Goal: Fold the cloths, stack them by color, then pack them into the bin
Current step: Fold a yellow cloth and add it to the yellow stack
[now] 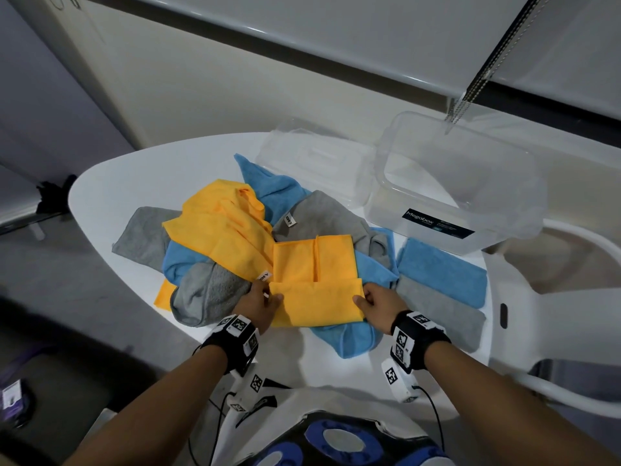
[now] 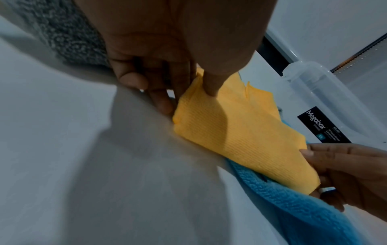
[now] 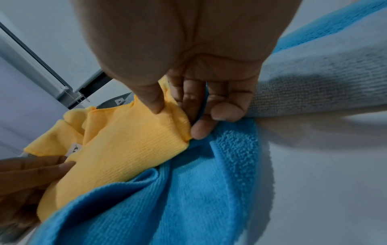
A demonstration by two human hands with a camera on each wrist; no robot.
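A yellow cloth point(image 1: 316, 284) point(image 2: 236, 129) point(image 3: 125, 145) lies partly folded on top of the pile near the table's front edge. My left hand point(image 1: 263, 297) point(image 2: 178, 92) pinches its left corner between thumb and fingers. My right hand point(image 1: 373, 299) point(image 3: 178, 116) pinches the right corner the same way. Under it lies a blue cloth point(image 1: 353, 334) point(image 3: 188, 190) point(image 2: 293, 207). A folded blue cloth point(image 1: 443, 274) and a folded grey cloth point(image 1: 443, 314) lie side by side at the right. The clear bin point(image 1: 470, 183) point(image 2: 326, 102) stands empty at the back right.
Loose yellow point(image 1: 221, 230), blue point(image 1: 268, 186) and grey cloths point(image 1: 144, 237) are heaped on the white table point(image 1: 141, 176). The clear lid point(image 1: 312, 159) lies behind the pile. A white chair back point(image 1: 571, 297) curves along the right side.
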